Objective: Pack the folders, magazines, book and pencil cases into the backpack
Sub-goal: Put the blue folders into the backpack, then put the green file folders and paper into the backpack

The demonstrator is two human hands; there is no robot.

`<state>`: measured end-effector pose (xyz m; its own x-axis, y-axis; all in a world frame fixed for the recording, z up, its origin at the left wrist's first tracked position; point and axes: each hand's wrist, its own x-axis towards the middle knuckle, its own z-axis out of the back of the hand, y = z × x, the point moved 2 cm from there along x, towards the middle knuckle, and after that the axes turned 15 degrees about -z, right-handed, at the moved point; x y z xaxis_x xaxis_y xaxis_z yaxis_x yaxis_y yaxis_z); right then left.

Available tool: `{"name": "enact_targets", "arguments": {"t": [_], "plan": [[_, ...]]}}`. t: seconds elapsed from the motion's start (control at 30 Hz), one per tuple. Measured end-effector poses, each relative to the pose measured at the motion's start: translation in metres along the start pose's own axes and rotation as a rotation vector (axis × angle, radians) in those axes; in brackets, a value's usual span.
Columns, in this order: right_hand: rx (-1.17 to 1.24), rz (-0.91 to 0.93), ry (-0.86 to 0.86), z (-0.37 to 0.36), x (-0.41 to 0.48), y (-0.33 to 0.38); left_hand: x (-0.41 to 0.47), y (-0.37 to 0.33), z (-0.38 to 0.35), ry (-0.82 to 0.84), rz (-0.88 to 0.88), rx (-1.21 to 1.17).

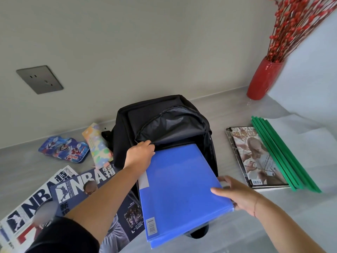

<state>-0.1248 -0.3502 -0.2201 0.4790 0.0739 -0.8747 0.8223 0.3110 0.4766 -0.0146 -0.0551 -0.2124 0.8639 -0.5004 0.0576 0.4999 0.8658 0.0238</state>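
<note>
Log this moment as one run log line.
step: blue folder going into backpack | left hand: holds opening | right hand: grips folder | waiting: magazines, pencil cases, green folders

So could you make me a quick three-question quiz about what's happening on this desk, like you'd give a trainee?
1. True or false: the blue folder is already fully inside the black backpack.
2. Which of the two hands holds the backpack's opening?
A. left hand
B. right hand
C. neither
3. What lies on the magazine to the right of the backpack?

Key
1. False: only its far end is in; most of it sticks out.
2. A; the right hand grips the folder's near corner.
3. The green folders, overlapping its right edge.
</note>
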Motion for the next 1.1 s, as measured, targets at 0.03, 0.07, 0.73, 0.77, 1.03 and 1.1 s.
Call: {"name": "enact_targets", "arguments": {"t": [0.03,0.07,0.73,0.77,1.03,1.1], "plan": [[0.012,-0.03,0.039,-0.002,-0.007,-0.01,0.0,0.0,-0.001,-0.025,-0.001,-0.015],[0.026,-0.064,0.088,-0.005,-0.012,-0.019,-0.001,0.0,-0.002,-0.041,0.001,-0.034],[0.525,-0.137,-0.164,-0.042,0.055,0.087,-0.002,0.0,0.013,-0.075,0.001,-0.026],[0.525,-0.135,-0.147,-0.041,0.055,0.088,-0.002,-0.001,0.012,-0.063,0.002,-0.033],[0.435,-0.01,-0.012,-0.023,0.028,0.07,-0.018,-0.018,0.003,-0.171,0.158,-0.036],[0.418,0.064,-0.034,-0.004,0.013,0.066,-0.017,-0.04,0.004,-0.234,0.172,-0.071]]}}
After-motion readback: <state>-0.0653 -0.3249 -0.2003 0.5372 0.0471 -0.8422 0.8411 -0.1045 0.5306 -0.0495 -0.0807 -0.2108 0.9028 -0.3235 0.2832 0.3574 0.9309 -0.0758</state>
